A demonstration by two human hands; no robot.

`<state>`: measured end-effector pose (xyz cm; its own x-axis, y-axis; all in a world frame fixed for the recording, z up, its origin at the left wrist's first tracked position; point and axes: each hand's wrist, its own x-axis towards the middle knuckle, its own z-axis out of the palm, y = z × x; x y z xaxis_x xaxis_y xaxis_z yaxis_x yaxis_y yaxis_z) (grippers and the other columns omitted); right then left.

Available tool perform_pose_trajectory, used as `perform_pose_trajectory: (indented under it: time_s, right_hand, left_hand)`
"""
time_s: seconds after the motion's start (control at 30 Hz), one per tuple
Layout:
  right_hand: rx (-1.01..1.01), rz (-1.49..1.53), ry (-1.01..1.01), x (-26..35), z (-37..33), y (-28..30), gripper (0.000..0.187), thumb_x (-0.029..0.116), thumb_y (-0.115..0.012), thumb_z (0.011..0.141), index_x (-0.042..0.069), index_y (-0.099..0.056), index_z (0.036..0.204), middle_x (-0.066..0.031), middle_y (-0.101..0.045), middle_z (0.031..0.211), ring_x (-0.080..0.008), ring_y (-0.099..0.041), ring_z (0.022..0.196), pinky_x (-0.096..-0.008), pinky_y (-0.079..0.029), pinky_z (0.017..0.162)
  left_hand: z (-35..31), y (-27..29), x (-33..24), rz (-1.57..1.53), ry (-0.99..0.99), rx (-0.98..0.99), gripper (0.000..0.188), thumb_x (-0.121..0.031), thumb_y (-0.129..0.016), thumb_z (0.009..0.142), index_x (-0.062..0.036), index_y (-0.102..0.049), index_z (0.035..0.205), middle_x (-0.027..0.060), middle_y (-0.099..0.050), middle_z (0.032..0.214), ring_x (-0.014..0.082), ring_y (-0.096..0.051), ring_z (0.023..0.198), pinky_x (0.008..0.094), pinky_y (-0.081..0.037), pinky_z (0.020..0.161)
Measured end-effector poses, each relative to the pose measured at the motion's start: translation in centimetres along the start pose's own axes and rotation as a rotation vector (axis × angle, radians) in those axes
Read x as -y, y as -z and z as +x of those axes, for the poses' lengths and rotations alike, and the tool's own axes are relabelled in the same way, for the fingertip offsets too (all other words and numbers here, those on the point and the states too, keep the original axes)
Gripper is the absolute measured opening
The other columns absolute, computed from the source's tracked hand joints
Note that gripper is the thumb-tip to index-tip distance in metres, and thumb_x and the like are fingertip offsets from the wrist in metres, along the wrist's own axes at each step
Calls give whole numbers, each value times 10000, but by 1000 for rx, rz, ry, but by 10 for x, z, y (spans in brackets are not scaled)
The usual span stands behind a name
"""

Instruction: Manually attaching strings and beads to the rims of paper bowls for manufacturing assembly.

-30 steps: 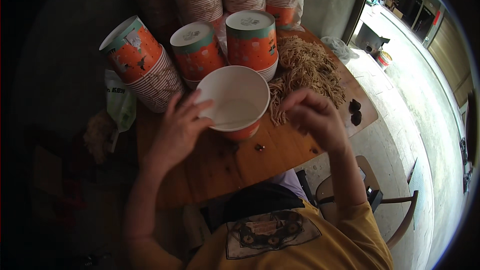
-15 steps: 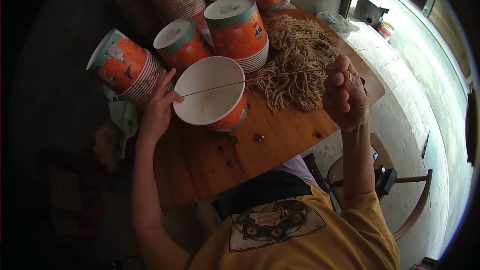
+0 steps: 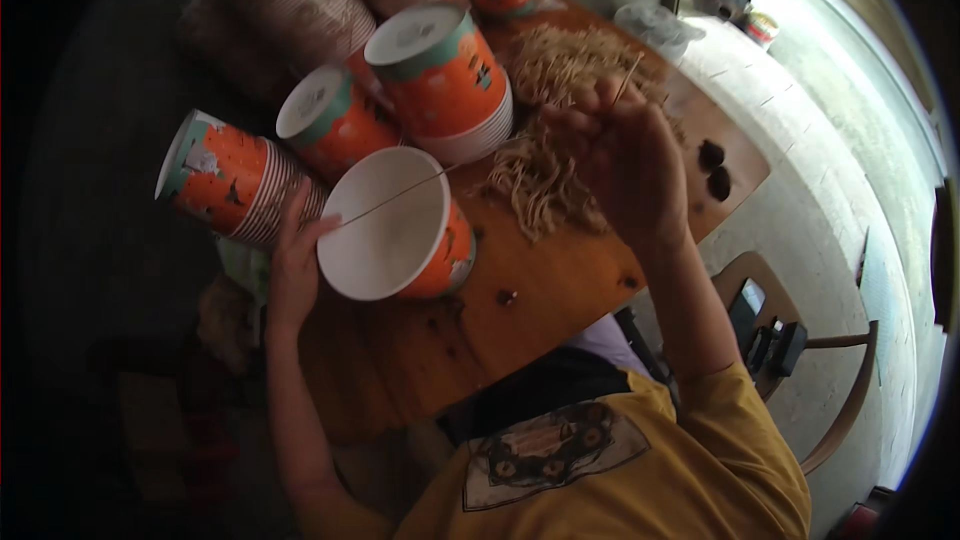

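Observation:
A paper bucket point(image 3: 440, 258), orange outside and white inside, lies tilted with its mouth toward me. Across that mouth runs a thin brown string point(image 3: 393, 198). At the mouth's left edge, my left hand point(image 3: 297, 258) closes on one end of the string, its fingers beside the rim. My right hand point(image 3: 637, 175) is raised over a tangled heap of tan strings point(image 3: 535, 185). Its fingers are curled and a short string end pokes up above them. Motion blur softens the right fingers, and the string fades from sight between the bucket and this hand.
Stacks of upturned orange buckets point(image 3: 445, 90) stand behind the open one, with plastic-wrapped stacks point(image 3: 295, 10) farther back. Two dark objects point(image 3: 714, 170) lie on the wooden table point(image 3: 560, 285) at the right. A wooden chair point(image 3: 850, 390) with a phone point(image 3: 747, 302) stands right of the table.
My right hand has moved left and turned, and the string end now sticks up above its fingers. The string slants more steeply across the bucket's mouth. The whole view has shifted somewhat.

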<state>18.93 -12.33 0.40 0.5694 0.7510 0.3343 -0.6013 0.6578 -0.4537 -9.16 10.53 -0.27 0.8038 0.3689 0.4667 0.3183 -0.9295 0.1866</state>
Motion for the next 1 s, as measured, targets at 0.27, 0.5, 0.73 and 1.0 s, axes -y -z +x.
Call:
perform_pose_trajectory:
  time_s: [0.27,0.5,0.73,1.0]
  right_hand:
    - [125,-692,20,-42,-14,7,71,105,-549,909,73,-506,956,63,-453,765,-6,-393,633,-168,-325,556]
    - [179,-1091,-110,-49,-42,11,116,126,-635,877,38,-579,930,33,-494,623,-27,-427,568,-211,-372,517]
    - [277,-1405,134,-68,-56,36,136,129,-643,811,54,-589,910,-97,-592,680,-258,-604,589,-357,-476,540]
    - [280,-1409,133,-73,-53,41,134,124,-643,819,70,-554,902,-100,-602,754,-267,-616,639,-366,-489,553]
  left_hand:
    - [-4,-6,-125,-139,194,-67,201,-37,-594,863,-23,-554,1059,126,-588,962,253,-600,858,359,-490,746]
    - [17,-20,-144,-344,365,236,244,-84,-627,857,-1,-564,1077,131,-623,893,223,-624,774,324,-503,703]
    - [24,-26,-130,-530,486,398,356,-71,-578,870,-4,-541,1217,90,-636,936,147,-610,822,286,-499,741]
    - [33,-25,-129,-733,566,427,392,-80,-573,873,19,-507,1247,64,-612,1039,114,-569,895,257,-475,793]
